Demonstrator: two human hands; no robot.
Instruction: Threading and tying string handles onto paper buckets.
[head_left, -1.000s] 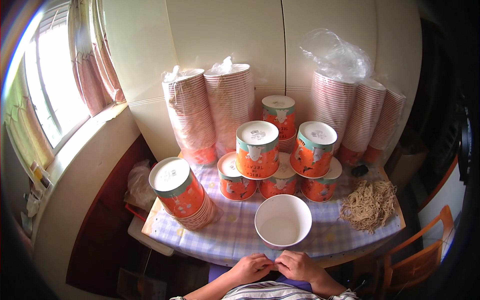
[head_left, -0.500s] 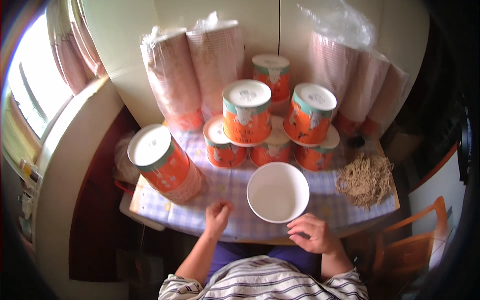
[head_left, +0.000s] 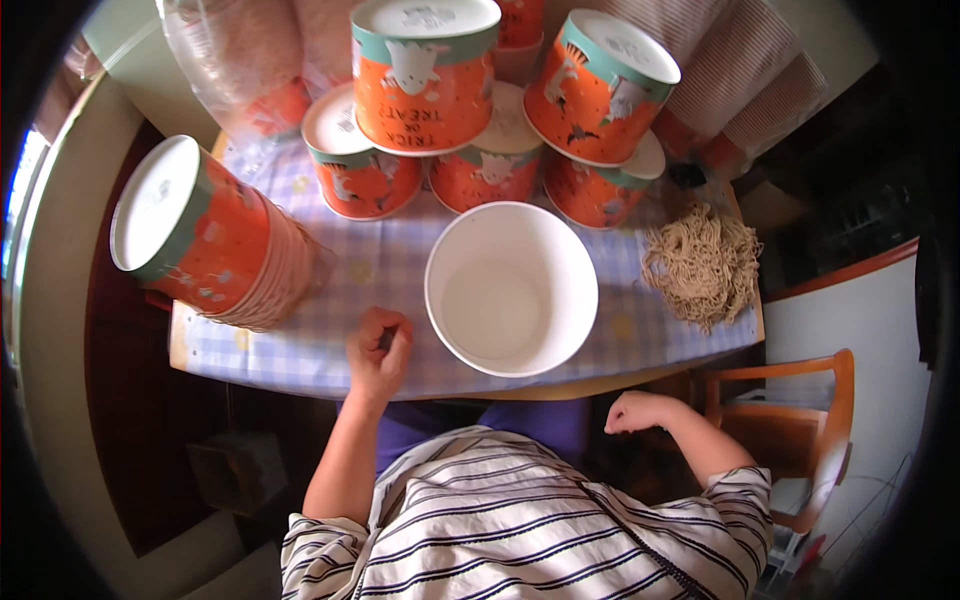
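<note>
A white paper bucket [head_left: 512, 290] stands on the table in front of me, its open mouth facing up and its inside bare. My left hand [head_left: 380, 355] is just left of the bucket, near the table's front edge. Its fingers are curled into a loose fist with an empty hollow showing. Beyond the front edge, below the bucket's right side, hangs my right hand [head_left: 643, 411], fingers closed and nothing visible in them. Neither hand touches the bucket. A tangled pile of tan cords [head_left: 705, 265] lies to the right of it.
A tilted stack of nested orange-and-green buckets [head_left: 225, 240] stands at the left. Upturned printed buckets [head_left: 425, 95] are piled two levels high at the back. Plastic-wrapped bucket stacks [head_left: 235, 60] stand behind them. A blue-checked cloth [head_left: 370, 260] covers the table; a wooden chair [head_left: 840, 410] is at right.
My right hand has drawn back from the bucket's rim, down and right past the table edge, its fingers now closed. My left hand stays curled. The view has tipped down closer to the table.
</note>
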